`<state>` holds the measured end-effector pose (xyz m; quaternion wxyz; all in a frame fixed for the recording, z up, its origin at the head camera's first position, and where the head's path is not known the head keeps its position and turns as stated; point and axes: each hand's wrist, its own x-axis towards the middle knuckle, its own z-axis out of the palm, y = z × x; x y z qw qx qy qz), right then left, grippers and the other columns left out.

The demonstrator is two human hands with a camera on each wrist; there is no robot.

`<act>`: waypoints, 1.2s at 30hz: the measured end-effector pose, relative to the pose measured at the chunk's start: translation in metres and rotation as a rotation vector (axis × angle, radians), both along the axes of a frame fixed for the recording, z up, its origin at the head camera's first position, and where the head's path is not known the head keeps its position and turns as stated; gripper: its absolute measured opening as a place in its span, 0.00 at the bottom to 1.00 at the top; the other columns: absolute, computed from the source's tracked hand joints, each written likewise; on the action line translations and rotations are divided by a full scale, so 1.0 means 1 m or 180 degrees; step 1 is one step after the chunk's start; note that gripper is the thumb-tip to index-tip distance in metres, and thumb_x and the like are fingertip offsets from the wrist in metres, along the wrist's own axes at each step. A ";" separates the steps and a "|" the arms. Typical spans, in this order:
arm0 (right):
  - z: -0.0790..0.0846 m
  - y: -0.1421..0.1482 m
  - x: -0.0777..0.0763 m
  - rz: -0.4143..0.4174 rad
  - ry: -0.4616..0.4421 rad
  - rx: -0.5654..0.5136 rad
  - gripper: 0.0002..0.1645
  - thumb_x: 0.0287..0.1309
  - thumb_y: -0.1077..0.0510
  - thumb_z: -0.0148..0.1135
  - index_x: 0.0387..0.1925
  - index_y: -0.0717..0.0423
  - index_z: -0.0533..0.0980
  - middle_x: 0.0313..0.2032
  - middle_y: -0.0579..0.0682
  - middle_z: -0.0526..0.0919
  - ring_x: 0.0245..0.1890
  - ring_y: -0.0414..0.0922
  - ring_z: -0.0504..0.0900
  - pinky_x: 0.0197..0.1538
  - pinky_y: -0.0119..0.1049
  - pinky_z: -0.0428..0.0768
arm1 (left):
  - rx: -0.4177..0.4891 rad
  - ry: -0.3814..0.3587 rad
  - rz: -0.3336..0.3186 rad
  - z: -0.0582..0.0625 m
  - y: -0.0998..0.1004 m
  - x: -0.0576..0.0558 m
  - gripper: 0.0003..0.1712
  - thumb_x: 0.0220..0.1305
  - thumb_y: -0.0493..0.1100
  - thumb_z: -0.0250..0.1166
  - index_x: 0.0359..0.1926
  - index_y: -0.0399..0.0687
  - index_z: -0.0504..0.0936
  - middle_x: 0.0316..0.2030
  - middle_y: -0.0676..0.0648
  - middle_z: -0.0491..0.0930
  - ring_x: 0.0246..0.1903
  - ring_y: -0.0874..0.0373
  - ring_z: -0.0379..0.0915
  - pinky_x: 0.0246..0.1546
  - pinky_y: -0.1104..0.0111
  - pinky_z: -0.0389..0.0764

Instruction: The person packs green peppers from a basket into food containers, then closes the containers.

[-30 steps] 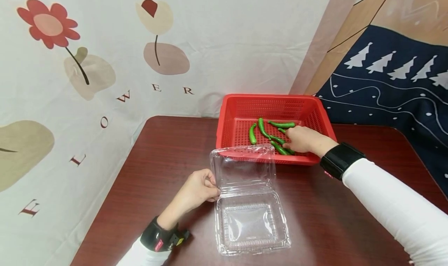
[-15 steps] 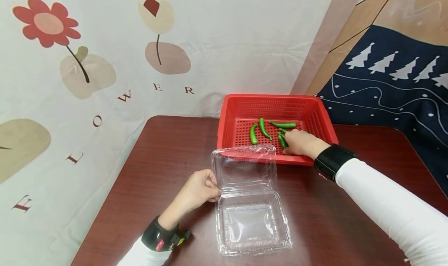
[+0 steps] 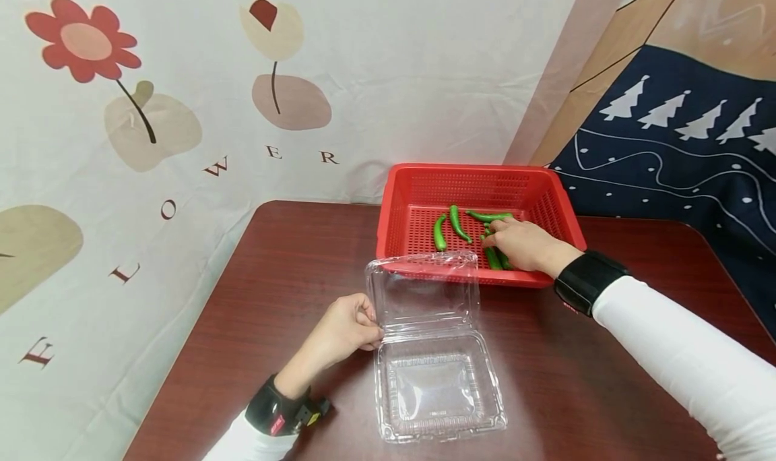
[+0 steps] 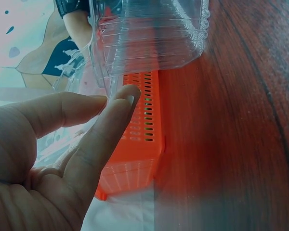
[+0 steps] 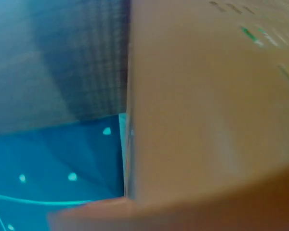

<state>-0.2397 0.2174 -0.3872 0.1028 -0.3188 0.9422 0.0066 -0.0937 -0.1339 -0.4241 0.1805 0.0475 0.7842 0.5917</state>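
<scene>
A clear plastic clamshell container (image 3: 433,387) lies unfolded on the table with its lid raised toward the basket. My left hand (image 3: 342,326) pinches its left edge near the hinge; the left wrist view shows thumb and finger of that hand (image 4: 67,139) at the plastic. Inside the red basket (image 3: 388,225), my right hand (image 3: 524,242) reaches over several green chili peppers (image 3: 494,259), thumb and forefinger spread apart. Other chilies (image 3: 459,225) lie left of and behind it. The right wrist view is blurred and partly blocked, so the right fingertips' contact is unclear.
The dark red wooden table (image 3: 273,272) carries the basket at its back and the container in front. The lid leans against or close to the basket's front wall. Behind hangs a white cloth (image 3: 424,77) with printed flowers; a dark blue cloth (image 3: 667,144) is on the right.
My right hand has shifted about the right part of the basket, and the chilies under it have moved into a closer, more lengthwise group. The left hand and container have stayed put.
</scene>
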 end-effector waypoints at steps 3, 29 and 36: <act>-0.003 0.001 0.001 0.0219 0.0162 0.0080 0.25 0.52 0.67 0.78 0.54 0.54 0.87 0.56 0.64 0.81 0.57 0.61 0.75 0.55 0.59 0.84 | 0.0012 0.0006 -0.0004 -0.001 0.000 0.000 0.12 0.54 0.23 0.67 0.33 0.34 0.72 0.27 0.35 0.87 0.25 0.57 0.85 0.30 0.62 0.91; -0.014 0.004 -0.007 -0.0193 -0.0439 0.0102 0.10 0.56 0.57 0.78 0.34 0.54 0.83 0.24 0.47 0.77 0.28 0.46 0.74 0.35 0.38 0.77 | 0.0034 -0.0060 0.0049 -0.004 0.000 0.001 0.14 0.56 0.23 0.71 0.35 0.33 0.74 0.28 0.39 0.87 0.27 0.56 0.86 0.33 0.60 0.92; -0.016 0.003 -0.009 -0.0366 -0.0636 0.0107 0.09 0.56 0.61 0.75 0.27 0.53 0.79 0.23 0.49 0.75 0.27 0.47 0.73 0.34 0.37 0.74 | -0.0030 -0.0021 0.0041 -0.003 0.001 0.002 0.14 0.56 0.24 0.72 0.36 0.33 0.74 0.28 0.40 0.88 0.27 0.57 0.86 0.32 0.63 0.92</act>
